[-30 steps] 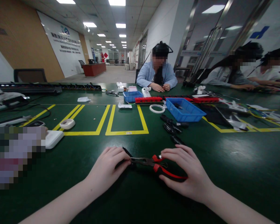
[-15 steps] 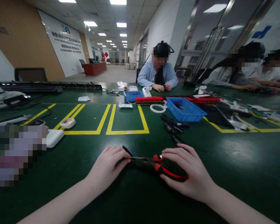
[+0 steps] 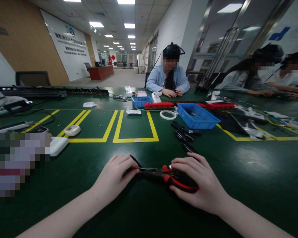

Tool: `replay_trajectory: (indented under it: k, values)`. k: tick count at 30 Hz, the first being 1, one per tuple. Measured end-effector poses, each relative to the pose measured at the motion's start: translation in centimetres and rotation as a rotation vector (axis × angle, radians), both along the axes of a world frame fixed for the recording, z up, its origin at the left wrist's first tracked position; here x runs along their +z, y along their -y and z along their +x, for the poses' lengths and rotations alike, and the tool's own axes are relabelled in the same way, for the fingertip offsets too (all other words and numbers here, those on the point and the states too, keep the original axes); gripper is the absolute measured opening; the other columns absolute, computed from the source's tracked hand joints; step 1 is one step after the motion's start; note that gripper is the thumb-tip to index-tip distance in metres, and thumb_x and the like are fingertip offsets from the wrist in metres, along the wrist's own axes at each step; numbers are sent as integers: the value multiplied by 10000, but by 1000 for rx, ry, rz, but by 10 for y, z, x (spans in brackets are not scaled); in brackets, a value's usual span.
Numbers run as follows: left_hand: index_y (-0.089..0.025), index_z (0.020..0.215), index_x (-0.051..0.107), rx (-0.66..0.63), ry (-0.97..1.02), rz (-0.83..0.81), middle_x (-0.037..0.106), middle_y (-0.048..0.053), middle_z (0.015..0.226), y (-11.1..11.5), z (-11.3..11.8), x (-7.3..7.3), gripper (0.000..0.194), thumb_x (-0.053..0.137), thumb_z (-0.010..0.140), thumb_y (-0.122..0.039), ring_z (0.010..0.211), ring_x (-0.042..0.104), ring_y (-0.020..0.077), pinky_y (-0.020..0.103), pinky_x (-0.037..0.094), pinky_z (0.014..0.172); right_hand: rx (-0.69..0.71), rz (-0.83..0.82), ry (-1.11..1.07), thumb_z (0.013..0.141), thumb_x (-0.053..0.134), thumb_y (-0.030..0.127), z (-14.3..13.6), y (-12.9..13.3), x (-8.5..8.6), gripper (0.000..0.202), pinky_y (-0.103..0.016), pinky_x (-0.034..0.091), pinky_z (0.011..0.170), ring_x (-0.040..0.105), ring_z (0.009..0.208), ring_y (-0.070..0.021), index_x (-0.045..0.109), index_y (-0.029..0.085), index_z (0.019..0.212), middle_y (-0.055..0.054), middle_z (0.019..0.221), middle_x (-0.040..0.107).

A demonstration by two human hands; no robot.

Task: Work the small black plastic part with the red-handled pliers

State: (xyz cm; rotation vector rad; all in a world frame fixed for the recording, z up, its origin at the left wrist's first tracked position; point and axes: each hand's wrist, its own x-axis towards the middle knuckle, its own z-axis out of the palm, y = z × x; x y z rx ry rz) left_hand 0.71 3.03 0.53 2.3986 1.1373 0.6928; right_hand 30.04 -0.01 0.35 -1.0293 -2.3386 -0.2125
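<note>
My right hand [image 3: 198,181] is closed around the red-and-black handles of a pair of long-nose pliers [image 3: 161,172]. The handles are spread somewhat apart, and the jaws point left. My left hand [image 3: 118,175] pinches a thin black piece [image 3: 135,160] whose upper end sticks out above the fingers; its kind cannot be made out. The plier tips meet this piece at my left fingertips, where the exact contact is hidden. Beyond my right hand lie several black parts [image 3: 182,132] in a loose pile on the green table [image 3: 149,211].
Behind the pile stands a blue bin [image 3: 198,117], with a roll of white tape [image 3: 168,115] to its left. Red strips [image 3: 159,105] lie farther back. A white box [image 3: 57,146] sits at left. Across the table a person in a blue shirt [image 3: 152,79] works; others sit at right.
My right hand and the pliers have shifted very slightly left. My left hand stays in place with the black piece.
</note>
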Motion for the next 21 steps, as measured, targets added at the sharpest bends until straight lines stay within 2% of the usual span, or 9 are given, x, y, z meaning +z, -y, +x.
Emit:
replay_trajectory:
  k: [21]
  values:
    - [-223, 952, 633, 0, -26, 19, 663, -3, 955, 0, 1, -1, 98, 574, 931, -147, 890, 611, 181, 355, 480, 792, 7, -42, -7, 793, 701, 359, -2, -1, 0, 440, -478, 365, 1037, 674, 1023, -235, 554, 236, 1190, -70, 1101, 717]
